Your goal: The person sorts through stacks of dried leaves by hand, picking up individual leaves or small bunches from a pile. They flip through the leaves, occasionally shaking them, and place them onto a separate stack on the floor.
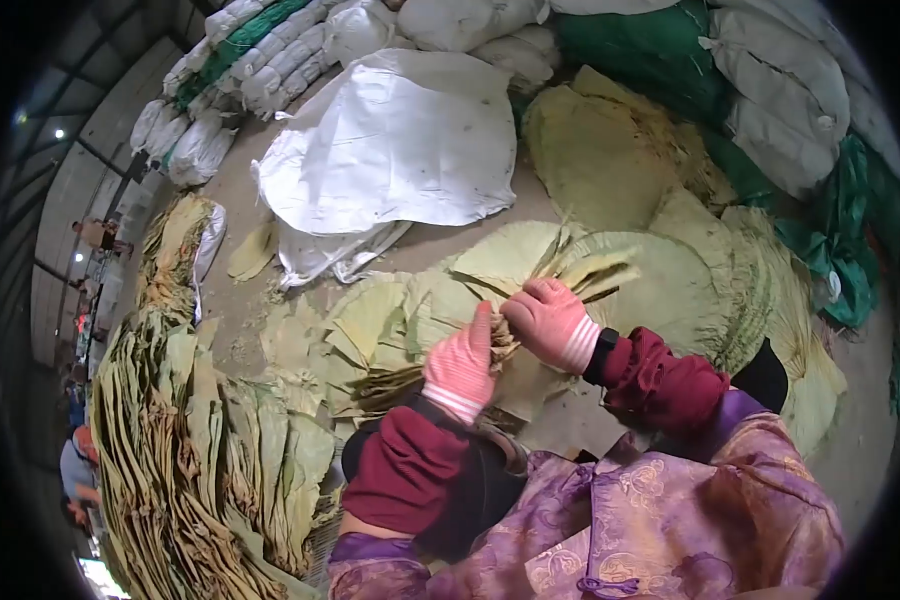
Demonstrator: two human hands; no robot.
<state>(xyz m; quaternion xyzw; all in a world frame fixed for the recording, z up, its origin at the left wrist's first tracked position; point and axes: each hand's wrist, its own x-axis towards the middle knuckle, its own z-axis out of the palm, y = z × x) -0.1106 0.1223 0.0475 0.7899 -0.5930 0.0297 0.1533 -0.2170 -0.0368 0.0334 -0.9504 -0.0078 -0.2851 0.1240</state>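
Note:
Both my hands wear pink gloves with white-striped cuffs and meet in front of my lap. My left hand [460, 365] is closed around the gathered stem end of a bunch of dried lotus leaves [505, 345], thumb pointing up. From the right, my right hand [550, 322] pinches the same bunch with curled fingers. Beyond my knuckles, folded pale leaf tips [595, 272] fan out. Flat round dried leaves [660, 280] lie just past my right hand, and a folded leaf stack [380, 385] is beside my left wrist.
A tall row of folded dried leaves [170, 430] stands on the left. Ahead lies a white woven sheet [395, 140], with a leaf pile [600, 150] to its right. Stuffed white sacks [785, 90] and green netting [650, 60] line the back. A person [78, 465] is at far left.

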